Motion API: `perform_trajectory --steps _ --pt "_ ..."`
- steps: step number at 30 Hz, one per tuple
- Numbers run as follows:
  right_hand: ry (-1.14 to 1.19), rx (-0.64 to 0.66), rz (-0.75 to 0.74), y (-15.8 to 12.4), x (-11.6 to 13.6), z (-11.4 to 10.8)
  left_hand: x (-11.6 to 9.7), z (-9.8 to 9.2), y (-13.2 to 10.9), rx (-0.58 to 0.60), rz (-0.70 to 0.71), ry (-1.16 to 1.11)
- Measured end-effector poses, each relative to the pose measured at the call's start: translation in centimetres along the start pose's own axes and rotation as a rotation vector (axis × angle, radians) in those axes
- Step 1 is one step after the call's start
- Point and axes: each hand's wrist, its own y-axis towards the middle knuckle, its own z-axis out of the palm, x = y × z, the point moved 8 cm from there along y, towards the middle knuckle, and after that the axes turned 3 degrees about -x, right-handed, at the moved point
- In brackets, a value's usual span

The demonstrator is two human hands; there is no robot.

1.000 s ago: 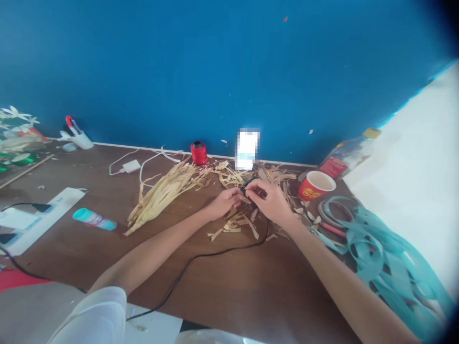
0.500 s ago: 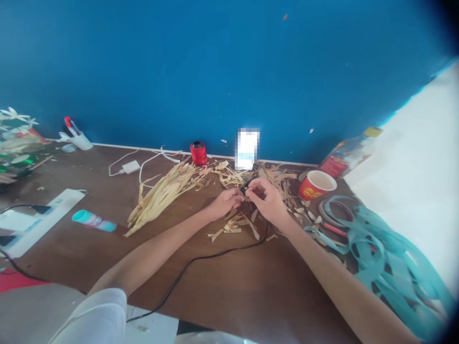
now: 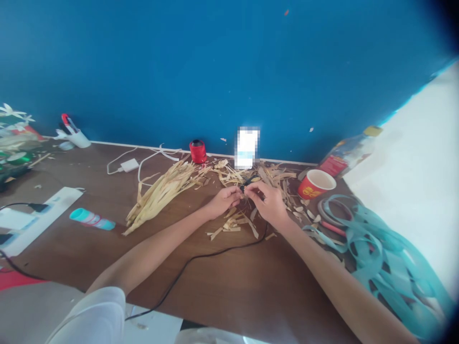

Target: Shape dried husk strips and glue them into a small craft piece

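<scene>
Both my hands meet over a scatter of dry straw-coloured leaf scraps [image 3: 233,224] on the brown table [image 3: 222,286]. My right hand [image 3: 268,203] is closed round a small black tool [image 3: 246,183] whose black cord [image 3: 201,258] trails back toward me. My left hand [image 3: 224,200] pinches a small piece of the dry leaf right against the tool's tip. A larger bundle of dry leaf strips [image 3: 163,193] lies just left of my hands.
A red paper cup [image 3: 315,184], a plastic bottle [image 3: 346,155] and teal ribbon loops [image 3: 376,253] lie at the right. A red cylinder [image 3: 198,151] stands by the blue wall. A white charger [image 3: 129,165], teal tube [image 3: 91,219] and white power strip [image 3: 39,215] lie left.
My hands stay together over the scraps, the fingers shifting only slightly. The view has tipped a little.
</scene>
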Motion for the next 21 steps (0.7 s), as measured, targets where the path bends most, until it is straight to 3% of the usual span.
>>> perform_trajectory --steps 11,21 --pt "0.008 -0.009 -0.096 0.0 0.8 0.0 -0.1 0.1 0.0 0.003 -0.003 -0.019" --pt "-0.203 0.041 -0.238 -0.9 1.0 0.8 -0.1 0.0 0.1 0.0 0.014 -0.038"
